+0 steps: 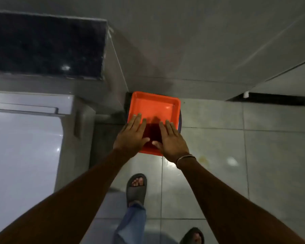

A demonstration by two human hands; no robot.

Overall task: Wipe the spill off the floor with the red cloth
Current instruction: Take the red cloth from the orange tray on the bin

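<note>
An orange-red square tub (155,104) stands on the tiled floor in the corner by the wall. My left hand (130,136) and my right hand (171,140) hover flat over its near half, palms down, fingers spread, thumbs almost touching. Between them shows a dark red patch (152,132) inside the tub; whether it is the red cloth or a shadow I cannot tell. A faint yellowish stain (203,159) marks the floor tile to the right of my right wrist. A wet sheen (167,165) lies just below the tub.
A white appliance (25,138) fills the left side, with a dark stone counter (46,44) above it. Grey wall panels (201,41) close off the back, with a dark gap (271,100) along the floor at right. My sandalled feet (136,187) stand on the tiles.
</note>
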